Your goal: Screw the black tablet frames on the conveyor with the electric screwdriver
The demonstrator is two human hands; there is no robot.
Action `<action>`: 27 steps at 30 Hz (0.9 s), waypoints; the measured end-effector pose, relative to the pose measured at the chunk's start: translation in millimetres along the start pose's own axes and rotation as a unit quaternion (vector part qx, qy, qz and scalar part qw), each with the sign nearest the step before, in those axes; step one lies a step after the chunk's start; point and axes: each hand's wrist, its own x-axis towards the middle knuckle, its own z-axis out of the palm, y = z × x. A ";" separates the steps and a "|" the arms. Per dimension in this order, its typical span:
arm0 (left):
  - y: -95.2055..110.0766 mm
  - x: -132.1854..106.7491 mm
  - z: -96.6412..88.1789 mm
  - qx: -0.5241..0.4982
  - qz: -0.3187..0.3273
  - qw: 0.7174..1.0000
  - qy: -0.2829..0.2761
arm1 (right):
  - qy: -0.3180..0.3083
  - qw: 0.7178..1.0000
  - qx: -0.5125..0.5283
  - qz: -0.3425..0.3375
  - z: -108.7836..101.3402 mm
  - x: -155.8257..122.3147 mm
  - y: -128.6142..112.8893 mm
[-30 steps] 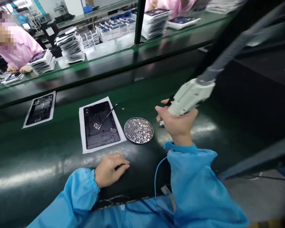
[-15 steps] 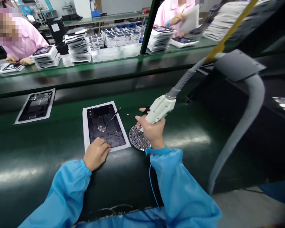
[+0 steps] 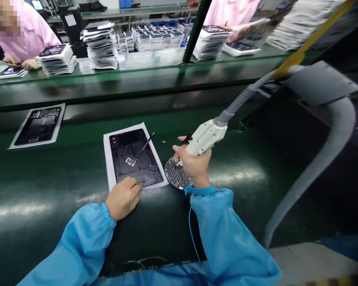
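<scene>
My right hand (image 3: 193, 165) is closed round a pale handheld tool (image 3: 207, 137) whose grey corrugated hose runs up and to the right. Under its lower end lies a round metal dish (image 3: 177, 174) full of small holes; my hand hides part of it. My left hand (image 3: 125, 198) is closed, its fingers bent over the lower edge of a black tablet housing (image 3: 129, 149). The housing lies on a white sheet (image 3: 109, 171). Inside it sits a small silvery circuit piece (image 3: 130, 161), and a thin dark strip (image 3: 149, 141) crosses its right edge.
A second tablet housing (image 3: 38, 125) lies on the green bench (image 3: 53, 171) at the left. A thick grey pipe (image 3: 316, 171) curves down at my right. Beyond the raised ledge, two people in pink sit near stacks of tablets and white sheets (image 3: 100, 47).
The view has shifted a little. My right hand stays on the tool over the dish, and my left stays at the housing's lower edge. The far right person's white sheet has tilted lower.
</scene>
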 end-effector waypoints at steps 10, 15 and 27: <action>-44.1 16.2 -19.3 -0.056 -0.042 0.996 0.060 | -0.009 1.000 -0.010 -0.005 3.6 0.9 -0.5; -60.3 36.1 -23.1 0.007 -0.150 0.988 -0.029 | 0.016 0.999 -0.024 -0.034 1.7 -2.4 -5.5; -62.8 48.7 -26.7 -0.011 -0.165 0.984 -0.066 | 0.020 0.997 -0.020 -0.073 -4.6 -8.9 -20.7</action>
